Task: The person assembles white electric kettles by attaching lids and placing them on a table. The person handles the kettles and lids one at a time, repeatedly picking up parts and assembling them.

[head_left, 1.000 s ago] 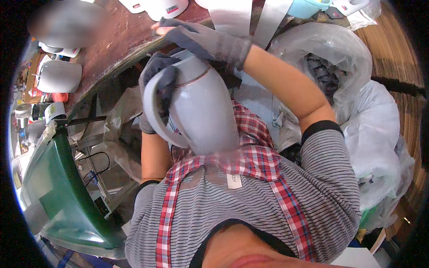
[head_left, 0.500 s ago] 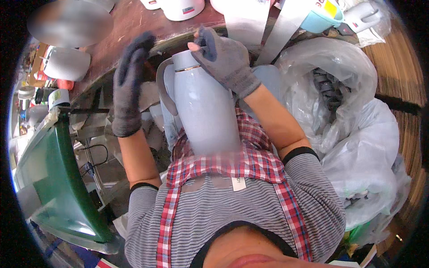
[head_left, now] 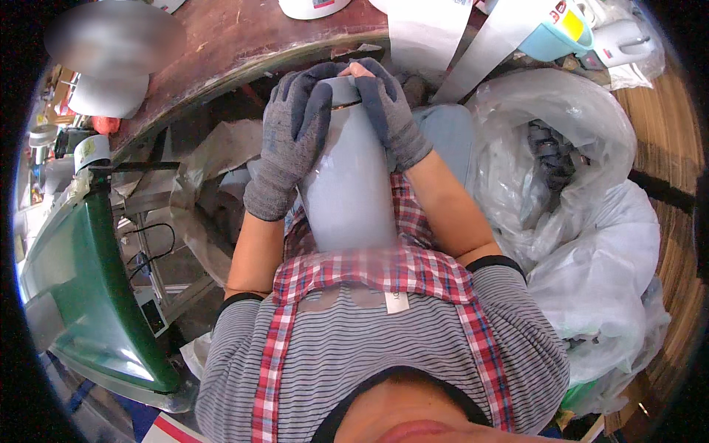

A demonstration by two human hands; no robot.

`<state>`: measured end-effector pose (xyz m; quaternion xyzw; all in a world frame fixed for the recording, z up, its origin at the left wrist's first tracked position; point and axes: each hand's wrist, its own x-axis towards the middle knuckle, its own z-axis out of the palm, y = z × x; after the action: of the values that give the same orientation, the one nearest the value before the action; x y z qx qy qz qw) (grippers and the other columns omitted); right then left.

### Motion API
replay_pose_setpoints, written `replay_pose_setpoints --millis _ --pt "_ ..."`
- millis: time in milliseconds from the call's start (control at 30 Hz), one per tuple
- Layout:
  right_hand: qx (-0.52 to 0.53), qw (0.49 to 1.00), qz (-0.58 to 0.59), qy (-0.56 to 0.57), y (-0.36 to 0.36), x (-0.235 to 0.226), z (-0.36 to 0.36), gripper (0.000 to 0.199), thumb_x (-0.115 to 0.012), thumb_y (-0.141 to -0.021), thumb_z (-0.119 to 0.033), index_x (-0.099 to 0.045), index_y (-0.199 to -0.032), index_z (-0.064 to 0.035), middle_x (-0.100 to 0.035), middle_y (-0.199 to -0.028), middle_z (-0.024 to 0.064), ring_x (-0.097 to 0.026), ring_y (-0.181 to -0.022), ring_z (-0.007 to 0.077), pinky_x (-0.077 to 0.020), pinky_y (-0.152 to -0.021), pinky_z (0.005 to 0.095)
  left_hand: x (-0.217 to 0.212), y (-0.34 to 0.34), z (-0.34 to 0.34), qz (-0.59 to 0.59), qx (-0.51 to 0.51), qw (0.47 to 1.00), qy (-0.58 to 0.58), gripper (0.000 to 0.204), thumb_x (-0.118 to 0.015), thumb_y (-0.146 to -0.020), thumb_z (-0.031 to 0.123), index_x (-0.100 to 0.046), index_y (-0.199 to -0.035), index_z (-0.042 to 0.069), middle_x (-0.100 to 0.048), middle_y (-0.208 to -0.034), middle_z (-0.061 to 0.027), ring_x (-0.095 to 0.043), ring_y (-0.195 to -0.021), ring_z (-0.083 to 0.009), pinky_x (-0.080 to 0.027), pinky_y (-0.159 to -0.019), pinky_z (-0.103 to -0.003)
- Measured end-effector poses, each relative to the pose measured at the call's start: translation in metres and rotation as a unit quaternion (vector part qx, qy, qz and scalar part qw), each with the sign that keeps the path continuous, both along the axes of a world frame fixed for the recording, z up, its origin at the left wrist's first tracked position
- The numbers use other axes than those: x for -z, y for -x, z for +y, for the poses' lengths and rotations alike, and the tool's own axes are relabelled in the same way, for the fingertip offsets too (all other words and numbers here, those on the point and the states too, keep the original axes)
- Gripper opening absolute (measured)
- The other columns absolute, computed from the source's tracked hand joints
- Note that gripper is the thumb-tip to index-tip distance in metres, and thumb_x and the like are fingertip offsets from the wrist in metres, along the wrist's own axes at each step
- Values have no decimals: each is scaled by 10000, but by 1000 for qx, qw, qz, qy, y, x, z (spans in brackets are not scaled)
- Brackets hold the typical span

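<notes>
A pale grey-blue thermos jug (head_left: 350, 192) stands in my lap, its top tilted away from me toward the table. My left hand (head_left: 294, 129), in a grey knit glove with dark palm coating, wraps the left side of its neck and lid (head_left: 342, 92). From the other side my right hand (head_left: 385, 111), gloved alike with bare fingertips showing, closes round the same lid. A thin gold band runs just under the lid. My left hand hides the jug's handle, and the apron covers its base.
The reddish-brown table edge (head_left: 244, 59) curves past ahead, with white containers on it. A pale blue basin (head_left: 555, 37) stands far right. To my right, a clear plastic bag (head_left: 509, 170) holds dark parts. A green machine cover (head_left: 92, 295) is at my left.
My left hand has come in from the left, where it was raised and apart, onto the jug's neck. My right hand has shifted slightly down on the lid. The view has turned a little.
</notes>
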<state>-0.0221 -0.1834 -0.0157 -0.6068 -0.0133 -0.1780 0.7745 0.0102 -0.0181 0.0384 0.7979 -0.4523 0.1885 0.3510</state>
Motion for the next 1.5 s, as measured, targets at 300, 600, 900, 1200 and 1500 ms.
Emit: replay_pose_setpoints --millis 300,600,900,1200,1500 --pt "42 998 -10 48 20 5 -3 269 -602 -990 -247 -549 -869 -13 -494 -783 -32 -446 -773 59 -408 -683 241 17 2 -3 143 -31 988 38 255 -493 -920 123 -630 -1100 4 -653 -1021 -201 -603 -953 -397 -464 -849 -466" --pt "90 991 -98 24 29 -13 -12 182 -594 -976 -164 -648 -912 -2 -645 -902 20 -564 -837 95 -466 -770 258 -21 -7 -4 172 71 978 95 261 -485 -949 138 -614 -1129 0 -660 -1080 -186 -601 -1009 -382 -473 -900 -450" --pt "111 884 -126 436 28 -57 -15 315 -637 -864 -244 -642 -1091 -26 -662 -1029 178 -616 -1022 398 -460 -949 461 23 -26 33 60 60 996 23 362 -550 -940 117 -535 -1276 -18 -572 -1299 -230 -538 -1215 -393 -406 -1058 -440" --pt "79 952 -112 274 28 -63 -7 224 -635 -913 -220 -653 -939 2 -653 -873 133 -631 -834 298 -498 -787 367 14 -15 75 572 13 809 133 338 -612 -980 234 -599 -1231 8 -661 -1005 -49 -618 -855 -130 -499 -770 -269" --pt "120 877 -195 423 42 -111 -49 383 -706 -864 -256 -586 -1169 -58 -619 -1190 156 -576 -1127 355 -455 -976 446 -11 -19 131 453 -83 774 435 501 -528 -1015 353 -517 -1397 30 -627 -1211 -65 -592 -1042 -164 -474 -883 -300"
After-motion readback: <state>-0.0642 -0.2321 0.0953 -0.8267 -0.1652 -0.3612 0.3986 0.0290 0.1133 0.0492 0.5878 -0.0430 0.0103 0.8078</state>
